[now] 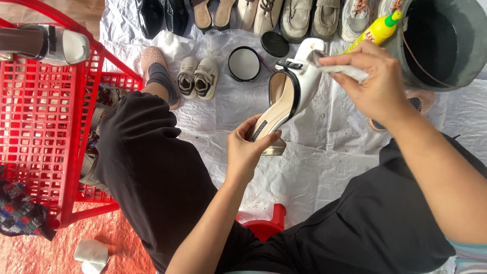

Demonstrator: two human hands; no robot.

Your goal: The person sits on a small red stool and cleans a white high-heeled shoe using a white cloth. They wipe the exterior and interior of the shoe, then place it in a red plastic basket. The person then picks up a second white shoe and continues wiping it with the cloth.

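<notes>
Work surface: white plastic sheet on the ground, row of shoes along the far edge. Left hand: fingers closed around the heel end of a white heeled shoe, toe raised. Right hand: fingers pinched shut on a white cloth, pressed against the shoe's toe strap. Beyond the right fingers: yellow bottle, grey bucket.

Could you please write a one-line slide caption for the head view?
Left hand holds a white heeled sandal while right hand presses a white cloth to it.
</notes>
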